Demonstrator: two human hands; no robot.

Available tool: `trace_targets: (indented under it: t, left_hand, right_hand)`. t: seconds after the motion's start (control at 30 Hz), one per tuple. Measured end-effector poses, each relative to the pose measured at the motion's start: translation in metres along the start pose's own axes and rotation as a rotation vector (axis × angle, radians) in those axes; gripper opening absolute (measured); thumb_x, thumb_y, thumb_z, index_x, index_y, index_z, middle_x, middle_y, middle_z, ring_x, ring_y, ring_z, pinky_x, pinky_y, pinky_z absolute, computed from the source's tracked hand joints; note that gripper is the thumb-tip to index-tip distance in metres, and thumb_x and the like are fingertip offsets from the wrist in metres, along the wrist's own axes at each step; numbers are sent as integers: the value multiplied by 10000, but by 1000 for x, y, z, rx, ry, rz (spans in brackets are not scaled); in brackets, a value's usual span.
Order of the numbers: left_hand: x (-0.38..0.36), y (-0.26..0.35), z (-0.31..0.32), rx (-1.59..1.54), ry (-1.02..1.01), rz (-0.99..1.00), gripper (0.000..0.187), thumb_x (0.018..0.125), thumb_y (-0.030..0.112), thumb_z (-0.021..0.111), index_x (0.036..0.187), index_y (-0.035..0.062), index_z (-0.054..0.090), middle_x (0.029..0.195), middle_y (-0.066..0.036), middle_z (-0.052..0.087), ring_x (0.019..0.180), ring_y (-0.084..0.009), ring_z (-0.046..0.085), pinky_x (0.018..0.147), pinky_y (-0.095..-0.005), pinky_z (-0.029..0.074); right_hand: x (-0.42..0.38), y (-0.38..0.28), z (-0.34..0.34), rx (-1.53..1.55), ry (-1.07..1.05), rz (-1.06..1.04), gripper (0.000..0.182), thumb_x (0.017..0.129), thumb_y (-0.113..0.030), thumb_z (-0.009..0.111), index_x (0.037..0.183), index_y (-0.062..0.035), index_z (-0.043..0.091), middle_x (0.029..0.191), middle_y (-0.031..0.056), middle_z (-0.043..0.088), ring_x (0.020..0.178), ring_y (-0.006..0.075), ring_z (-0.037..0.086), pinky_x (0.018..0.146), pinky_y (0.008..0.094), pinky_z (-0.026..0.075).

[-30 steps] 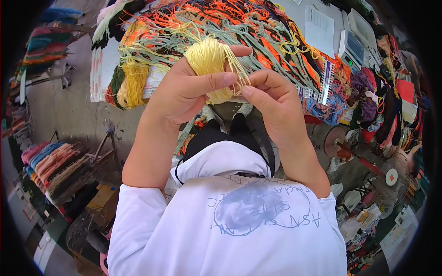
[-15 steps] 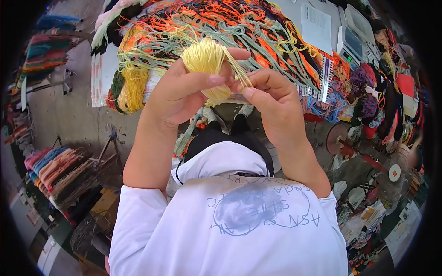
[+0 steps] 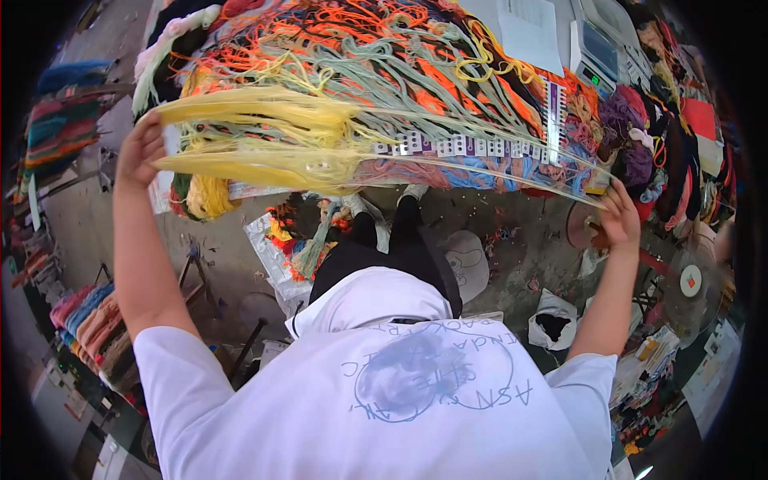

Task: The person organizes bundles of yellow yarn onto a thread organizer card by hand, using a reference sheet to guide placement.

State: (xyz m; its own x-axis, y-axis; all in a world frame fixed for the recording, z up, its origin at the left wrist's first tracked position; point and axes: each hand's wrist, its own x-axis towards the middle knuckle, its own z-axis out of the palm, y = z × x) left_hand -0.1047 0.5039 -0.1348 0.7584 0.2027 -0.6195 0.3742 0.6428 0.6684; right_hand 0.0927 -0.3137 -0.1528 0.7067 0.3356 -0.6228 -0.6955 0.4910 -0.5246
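Note:
A pale yellow yarn hank (image 3: 272, 106) is stretched across the front of the table, blurred by motion. Its thick looped end goes into my left hand (image 3: 142, 152), which is closed on it at the far left. Only a few thin strands run on to the right, where my right hand (image 3: 621, 214) pinches them with its fingers closed. Both arms are spread wide. Under the hank lie orange, grey-green and black yarn strands (image 3: 376, 60), heaped on the table. Purple-and-white punched cards (image 3: 480, 146) show behind the thin strands.
A scale (image 3: 596, 60) and a printed sheet (image 3: 530, 32) sit at the back right of the table. Purple yarn (image 3: 632, 120) lies at its right end. Colored hanks hang on a rack (image 3: 100, 316) to the left. A white bag (image 3: 552, 318) stands on the floor.
My hands were close together around a bunched yellow hank. They have moved far apart, left and right, drawing it out into long strands.

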Motion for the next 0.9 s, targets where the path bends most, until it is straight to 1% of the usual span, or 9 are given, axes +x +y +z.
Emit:
trace_targets:
  t: [0.2, 0.37, 0.43, 0.47, 0.5, 0.57, 0.7, 0.83, 0.9]
  left_hand:
    - [37, 67, -91, -387, 242, 188, 199, 925, 103, 394, 731, 74, 425, 485, 47, 284, 383, -64, 265, 407, -207, 255]
    - [76, -57, 61, 151, 362, 349, 88, 854, 176, 562, 821, 95, 563, 692, 23, 489, 543, -79, 455, 512, -208, 393]
    - [95, -148, 113, 293, 267, 122, 251, 793, 239, 637, 1001, 100, 613, 835, 4, 555, 616, -111, 493, 587, -262, 444]
    - [96, -186, 149, 383, 144, -13, 340, 772, 302, 642, 1049, 106, 624, 918, -11, 585, 639, -128, 506, 620, -286, 450]
    - [105, -232, 166, 458, 93, -72, 385, 753, 350, 640, 1056, 112, 637, 945, -26, 604, 642, -139, 516, 646, -311, 450]
    - [115, -299, 203, 532, 71, -132, 240, 773, 237, 638, 972, 106, 670, 865, -24, 631, 581, -114, 507, 555, -255, 434]
    - [136, -383, 219, 776, 234, -125, 242, 772, 155, 611, 980, 45, 668, 709, -114, 646, 473, -155, 576, 484, -302, 463]
    - [143, -395, 219, 861, 198, -100, 288, 754, 202, 602, 964, 10, 650, 876, -225, 642, 876, -359, 615, 775, -368, 469]
    - [149, -397, 220, 883, 188, -68, 265, 757, 187, 603, 945, 7, 649, 846, -196, 648, 808, -326, 625, 729, -360, 477]
  right_hand:
    - [-91, -120, -215, 220, 1179, -554, 111, 882, -148, 493, 805, -71, 515, 486, -32, 347, 369, 122, 286, 469, 248, 329]
    - [-6, -19, -62, -659, 745, -632, 318, 870, -133, 450, 1156, -49, 561, 847, -4, 556, 726, 78, 501, 596, 195, 392]
    - [43, 76, 18, -1768, 512, -712, 290, 877, -156, 457, 1078, -2, 597, 969, 43, 612, 874, 141, 558, 765, 303, 445]
    - [71, 118, 37, -1213, 458, -377, 275, 868, -133, 473, 1067, 6, 601, 966, 69, 630, 889, 162, 569, 801, 309, 440]
    - [104, 161, 40, -1286, 291, -517, 259, 830, -150, 529, 1032, -46, 652, 922, 87, 655, 839, 123, 582, 746, 276, 449]
    - [145, 228, 68, -1202, 240, -189, 234, 800, -183, 603, 967, -32, 669, 858, 92, 677, 756, 123, 604, 697, 273, 466]
    - [190, 304, 94, -1226, 151, -291, 193, 739, -218, 666, 847, -61, 695, 758, 105, 670, 681, 209, 648, 628, 298, 486]
    - [201, 322, 98, -1218, 244, -226, 159, 721, -212, 684, 795, -73, 701, 735, 81, 673, 663, 201, 650, 621, 300, 489]
    - [207, 328, 97, -1144, 305, -212, 119, 709, -196, 699, 750, -84, 696, 717, 65, 672, 639, 191, 642, 614, 300, 487]
